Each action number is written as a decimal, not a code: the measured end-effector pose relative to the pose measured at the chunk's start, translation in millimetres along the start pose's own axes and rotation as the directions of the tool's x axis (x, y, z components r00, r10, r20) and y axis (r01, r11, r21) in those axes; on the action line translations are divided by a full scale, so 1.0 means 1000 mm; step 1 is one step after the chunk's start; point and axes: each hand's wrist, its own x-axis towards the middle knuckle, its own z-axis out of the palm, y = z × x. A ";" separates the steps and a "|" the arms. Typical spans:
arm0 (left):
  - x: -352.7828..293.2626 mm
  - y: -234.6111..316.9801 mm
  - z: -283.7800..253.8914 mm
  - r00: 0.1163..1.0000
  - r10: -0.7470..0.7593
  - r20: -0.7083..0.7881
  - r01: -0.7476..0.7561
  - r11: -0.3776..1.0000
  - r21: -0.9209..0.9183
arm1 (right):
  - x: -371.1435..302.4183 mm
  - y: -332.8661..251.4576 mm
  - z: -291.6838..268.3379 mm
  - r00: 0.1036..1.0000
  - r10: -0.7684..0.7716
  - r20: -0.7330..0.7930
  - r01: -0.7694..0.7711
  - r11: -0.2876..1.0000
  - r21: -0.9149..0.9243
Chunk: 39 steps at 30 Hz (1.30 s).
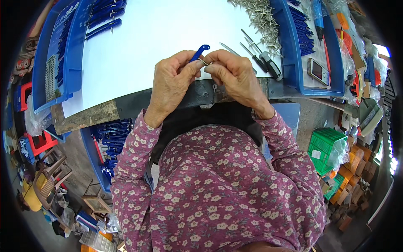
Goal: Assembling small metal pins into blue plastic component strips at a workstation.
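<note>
From my remote seat I see the left hand (pixel 173 80) with its grip pinched on a blue strip (pixel 200 52), held over the near side of the tabletop (pixel 94 114). The right hand (pixel 235 76) has a narrow grip, pinching a slim metal pin (pixel 204 62) just beside the strip; metal rivets (pixel 263 22) lie heaped farther right.

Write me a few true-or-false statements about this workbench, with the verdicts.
1. The left hand holds a blue strip. True.
2. The pile of pins lies left of both hands. False: it lies to the right.
3. The sleeves are plain green. False: they are purple with pale flowers.
4. A green crate shows at the right. True.
5. The right hand lies flat. False: its fingers are curled close to the left hand.
</note>
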 end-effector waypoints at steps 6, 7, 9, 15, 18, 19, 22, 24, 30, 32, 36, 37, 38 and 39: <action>-0.002 -0.001 -0.001 1.000 0.025 0.019 -0.028 0.985 0.172 | -0.003 0.005 0.000 0.964 -0.266 -0.003 0.243 0.884 -0.398; -0.001 -0.002 -0.001 0.999 0.028 0.022 -0.031 0.987 0.158 | -0.003 0.005 0.000 0.949 -0.313 0.027 0.285 0.821 -0.494; -0.001 0.001 0.001 1.000 0.009 0.010 -0.010 0.993 0.114 | -0.002 0.009 0.001 0.932 -0.356 0.063 0.324 0.745 -0.583; 0.000 0.001 0.001 1.000 0.006 0.000 -0.006 0.995 0.098 | -0.002 0.008 0.008 0.878 -0.472 0.081 0.365 0.552 -0.749; 0.002 0.001 0.001 0.999 0.033 -0.005 -0.032 0.997 0.073 | 0.002 0.009 0.010 0.873 -0.482 0.073 0.357 0.530 -0.769; 0.002 0.001 0.000 1.000 0.030 -0.005 -0.030 0.998 0.048 | 0.003 0.010 0.011 0.865 -0.500 0.046 0.361 0.556 -0.749; 0.003 -0.001 -0.001 0.999 0.043 -0.008 -0.043 0.998 0.039 | 0.003 0.006 0.011 0.896 -0.443 -0.014 0.330 0.687 -0.648; 0.004 -0.001 -0.004 1.000 0.024 -0.002 -0.024 1.000 0.009 | 0.001 0.004 0.008 0.932 -0.361 -0.035 0.281 0.780 -0.559; 0.004 -0.003 -0.014 0.999 0.001 0.053 -0.001 1.000 -0.009 | 0.003 -0.004 -0.002 0.984 0.147 0.104 -0.145 0.989 -0.029; 0.003 -0.004 -0.015 0.998 0.003 0.061 -0.001 1.000 -0.018 | 0.003 -0.002 -0.003 0.947 0.254 0.198 -0.301 0.916 0.265; 0.000 -0.006 -0.016 0.995 -0.045 0.091 0.053 0.995 -0.083 | 0.002 0.002 0.002 0.938 0.276 0.207 -0.338 0.855 0.392; 0.000 -0.006 -0.016 0.994 -0.054 0.091 0.061 0.995 -0.083 | 0.001 0.001 0.005 0.943 0.293 0.156 -0.331 0.871 0.363; -0.001 -0.005 -0.017 0.995 -0.053 0.090 0.060 0.995 -0.085 | 0.001 0.001 0.008 0.946 0.306 0.104 -0.323 0.886 0.333; -0.001 -0.004 -0.017 0.993 -0.075 0.092 0.082 0.993 -0.079 | 0.000 0.003 0.011 0.946 0.306 0.105 -0.323 0.886 0.332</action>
